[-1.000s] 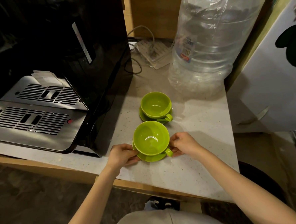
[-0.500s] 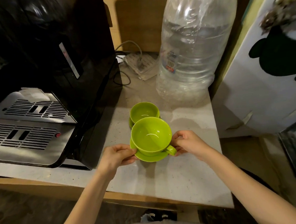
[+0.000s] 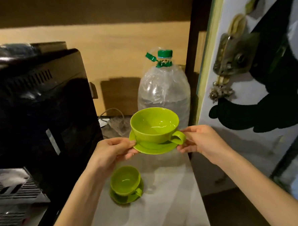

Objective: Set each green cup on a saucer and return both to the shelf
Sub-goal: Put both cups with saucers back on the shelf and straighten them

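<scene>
A green cup (image 3: 154, 125) stands upright on a green saucer (image 3: 153, 146), both held in the air above the counter. My left hand (image 3: 112, 151) pinches the saucer's left rim. My right hand (image 3: 201, 139) grips its right rim, just beside the cup's handle. Below them, a second green cup (image 3: 125, 180) rests on its own saucer (image 3: 122, 198) on the pale countertop (image 3: 168, 207), handle to the right.
A black coffee machine (image 3: 40, 110) with a metal drip grille (image 3: 11, 193) fills the left. A large clear water bottle (image 3: 163, 92) with a green cap stands behind the raised cup. A white fridge side (image 3: 242, 142) with magnets bounds the right. Cables lie at the back.
Both hands have lifted the near cup and saucer off the counter and raised them well up. The view has tilted upward; the other cup and saucer stay on the counter.
</scene>
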